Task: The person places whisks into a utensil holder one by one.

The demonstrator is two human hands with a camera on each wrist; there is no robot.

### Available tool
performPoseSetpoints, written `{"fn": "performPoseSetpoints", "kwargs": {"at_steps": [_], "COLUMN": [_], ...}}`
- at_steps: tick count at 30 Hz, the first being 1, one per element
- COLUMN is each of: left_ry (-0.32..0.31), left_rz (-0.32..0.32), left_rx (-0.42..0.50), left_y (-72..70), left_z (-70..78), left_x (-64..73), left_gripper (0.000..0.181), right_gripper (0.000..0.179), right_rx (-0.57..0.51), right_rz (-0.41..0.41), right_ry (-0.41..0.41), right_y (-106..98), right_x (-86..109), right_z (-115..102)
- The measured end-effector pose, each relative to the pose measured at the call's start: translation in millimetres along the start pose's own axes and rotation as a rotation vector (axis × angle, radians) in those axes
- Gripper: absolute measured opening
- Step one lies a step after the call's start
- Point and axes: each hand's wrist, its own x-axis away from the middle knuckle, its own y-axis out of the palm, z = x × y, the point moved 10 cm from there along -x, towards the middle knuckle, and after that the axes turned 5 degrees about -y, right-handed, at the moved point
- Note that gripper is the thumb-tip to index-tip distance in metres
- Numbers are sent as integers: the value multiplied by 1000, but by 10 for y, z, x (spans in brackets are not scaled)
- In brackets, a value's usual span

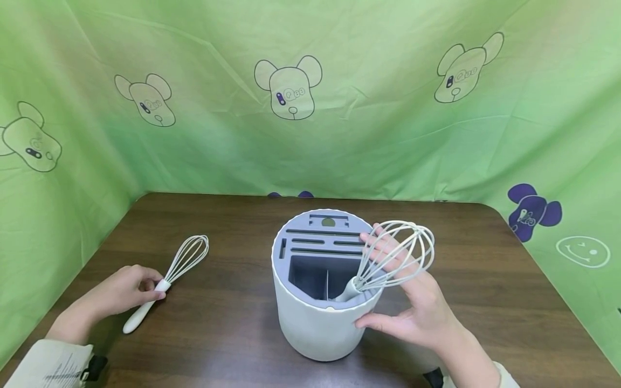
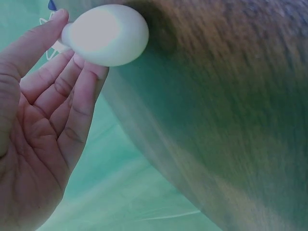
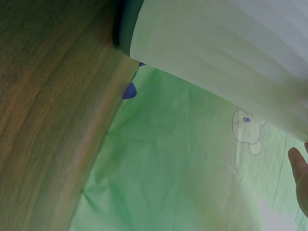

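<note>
In the head view my left hand [image 1: 123,291] pinches a small white whisk [image 1: 147,306] by its handle between thumb and fingers. Its wires point up and to the right; whether it touches the table is unclear. The handle's rounded end [image 2: 108,36] looms large in the left wrist view. A white round utensil holder [image 1: 320,331] with a grey slotted top stands at centre. A larger whisk [image 1: 350,290] leans right in its divided front opening, handle down. My right hand [image 1: 417,302] spans the holder's right side, thumb near the rim, fingers extended behind the whisk wires.
The dark brown wooden table [image 1: 233,345] has rounded far corners. Behind it and at both sides hangs a green curtain [image 1: 208,156] printed with cartoon bear heads. The holder's pale wall [image 3: 216,53] fills the upper right of the right wrist view.
</note>
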Motion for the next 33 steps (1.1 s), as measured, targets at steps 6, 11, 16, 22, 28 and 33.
{"fn": "performPoseSetpoints", "kwargs": {"at_steps": [6,11,16,22,28,33], "left_ry": [-12,-27,-31,15,53,97], "left_rz": [0,0,5,15,11,17], "left_rx": [3,7,12,5,1,8], "left_y": [-7,-7,-5,-28,-51,-71], "left_z": [1,9,25,138,318,498], "left_x": [-4,-5,5,13,2,-1], "left_gripper": [12,15,16,15,15,13], "right_gripper": [79,79,79,79,79,79], "right_rx": [1,-1,-6,-3,8,5], "right_rz": [2,-3,-6,-1,-2,-3], "right_ry": [-1,3,3,-5,0,0], "right_y": [1,10,15,10,6,6], "right_x": [0,3,3,-1,0,4], "right_z": [8,16,17,11,6,2]}}
